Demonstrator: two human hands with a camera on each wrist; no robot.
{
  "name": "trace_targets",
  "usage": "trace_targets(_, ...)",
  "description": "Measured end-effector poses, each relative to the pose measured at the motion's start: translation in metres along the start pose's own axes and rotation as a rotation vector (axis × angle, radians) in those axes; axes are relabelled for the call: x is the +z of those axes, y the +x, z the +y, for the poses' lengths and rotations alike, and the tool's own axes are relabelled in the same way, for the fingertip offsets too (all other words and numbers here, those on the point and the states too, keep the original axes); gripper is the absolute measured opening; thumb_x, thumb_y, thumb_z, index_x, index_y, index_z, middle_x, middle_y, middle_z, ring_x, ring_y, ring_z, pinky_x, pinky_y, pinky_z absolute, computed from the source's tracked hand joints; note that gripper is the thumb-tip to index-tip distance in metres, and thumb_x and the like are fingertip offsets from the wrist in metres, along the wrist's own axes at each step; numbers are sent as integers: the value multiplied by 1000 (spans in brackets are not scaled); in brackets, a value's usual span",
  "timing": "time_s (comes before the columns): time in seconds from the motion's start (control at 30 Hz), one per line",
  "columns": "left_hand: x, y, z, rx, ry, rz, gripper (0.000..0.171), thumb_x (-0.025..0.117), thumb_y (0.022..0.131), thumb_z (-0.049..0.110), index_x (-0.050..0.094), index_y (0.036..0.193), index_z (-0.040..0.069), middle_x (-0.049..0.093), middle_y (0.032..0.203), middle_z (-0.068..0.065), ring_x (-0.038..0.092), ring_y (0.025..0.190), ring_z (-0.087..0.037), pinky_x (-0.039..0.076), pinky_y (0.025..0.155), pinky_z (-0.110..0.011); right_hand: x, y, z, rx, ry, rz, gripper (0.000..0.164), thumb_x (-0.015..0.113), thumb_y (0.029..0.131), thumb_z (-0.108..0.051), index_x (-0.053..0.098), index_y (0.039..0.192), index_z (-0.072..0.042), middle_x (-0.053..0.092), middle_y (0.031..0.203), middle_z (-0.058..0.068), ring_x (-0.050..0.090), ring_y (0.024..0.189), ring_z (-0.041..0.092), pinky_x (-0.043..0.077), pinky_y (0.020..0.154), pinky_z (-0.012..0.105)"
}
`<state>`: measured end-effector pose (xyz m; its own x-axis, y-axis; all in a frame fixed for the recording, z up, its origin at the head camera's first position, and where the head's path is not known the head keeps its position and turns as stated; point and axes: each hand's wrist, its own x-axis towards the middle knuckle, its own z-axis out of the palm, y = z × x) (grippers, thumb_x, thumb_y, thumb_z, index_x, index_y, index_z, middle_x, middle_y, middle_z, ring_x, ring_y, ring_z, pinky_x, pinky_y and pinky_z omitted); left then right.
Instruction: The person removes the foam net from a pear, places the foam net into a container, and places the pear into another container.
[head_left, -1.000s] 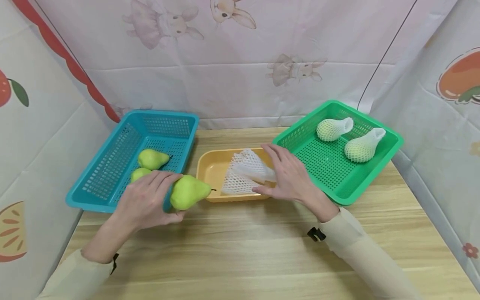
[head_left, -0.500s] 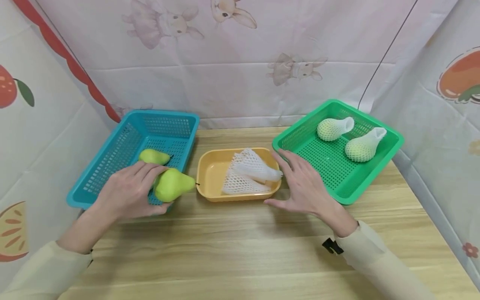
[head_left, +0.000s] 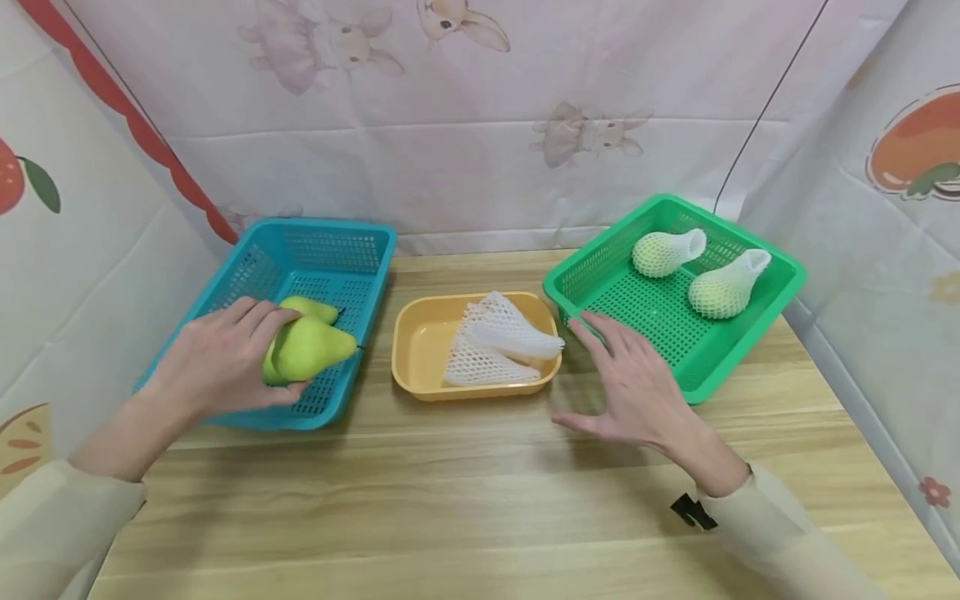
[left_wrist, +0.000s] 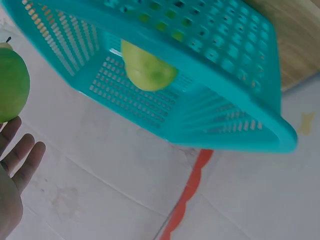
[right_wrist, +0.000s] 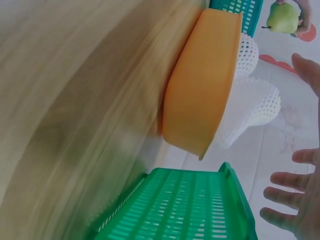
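My left hand (head_left: 228,354) grips a green pear (head_left: 315,346) by its round end, its stem pointing right, over the blue basket (head_left: 341,400). Behind it, another pear (head_left: 311,308) lies in that basket. In the left wrist view the gripped pear (left_wrist: 12,85) shows at the left edge, beside the fingers. My right hand (head_left: 637,383) holds nothing, fingers spread, between the orange tray (head_left: 420,392) and the green basket (head_left: 705,392). White foam net sleeves (head_left: 498,342) lie flattened in the tray's right half, one end over the rim.
Two pears in foam nets, a rear one (head_left: 663,252) and a front one (head_left: 726,287), lie in the green basket. All the containers stand on a wooden table (head_left: 450,492). A printed fabric curtain (head_left: 465,183) closes off the back and sides.
My left hand has carried the pear leftward, from beside the tray to over the blue basket. My right hand has drawn back from the tray and foam sleeves toward the right.
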<state>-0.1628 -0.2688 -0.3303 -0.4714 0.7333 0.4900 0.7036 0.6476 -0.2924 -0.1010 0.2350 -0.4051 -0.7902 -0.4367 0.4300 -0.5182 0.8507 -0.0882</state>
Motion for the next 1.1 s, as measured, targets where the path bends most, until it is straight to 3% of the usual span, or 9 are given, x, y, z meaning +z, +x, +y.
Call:
trace_targets(0.1,-2,-2,-8,-1,1,-34,99,23,92,82,65,114,-4,72,96,-19,67,84,-37,62,58,-52,-2,-4,3,3,-4,2,123,56,75,-95,39,161,-9,47,161,19,52,142,44,50,111,63)
trace_targets(0.33,-3,-5,-24,4,0,-151,102,17,92,83,63,117,-5,71,101,-20,65,87,-37,62,58,-49,-6,-10,7,0,-20,-14,122,43,79,-98,40,160,-8,47,160,20,52,142,45,50,109,66)
trace_targets(0.43,-2,-7,-28,-9,5,-223,88,56,87,77,62,118,-5,71,103,-20,64,90,-36,62,60,-47,-7,-12,9,-4,-18,-12,120,43,80,-98,40,160,-8,48,159,21,52,141,45,50,109,66)
trace_targets(0.5,-1,-8,-30,-29,9,-271,84,79,75,66,62,119,-4,70,104,-19,64,92,-35,63,62,-46,-8,-14,10,-5,-15,-9,120,43,81,-97,41,160,-7,48,159,21,52,141,46,50,109,66)
trace_targets(0.57,1,-9,-30,-55,8,-317,86,94,60,51,62,119,-3,69,105,-18,63,93,-34,63,63,-44,-8,-15,10,-5,-13,-7,119,43,81,-97,41,160,-7,48,159,22,52,141,46,50,109,66)
trace_targets(0.7,9,-11,-32,-82,-10,-382,84,95,62,50,61,120,-1,68,105,-16,60,94,-31,62,67,-44,-8,-16,11,-5,-11,-5,119,42,82,-97,42,160,-7,47,159,21,52,141,46,49,109,66)
trace_targets(0.93,25,-12,-30,-63,-40,-417,79,91,66,50,60,120,0,68,105,-15,59,94,-31,61,69,-46,-7,-17,12,5,-3,-9,118,47,81,-96,42,160,-8,48,159,21,53,139,47,49,108,67)
trace_targets(1.1,35,-10,-26,-43,-36,-480,78,91,67,52,59,117,2,66,103,-13,59,91,-28,61,68,-41,-5,-18,12,4,-5,-13,118,51,79,-95,42,160,-9,48,158,21,54,139,47,49,109,67)
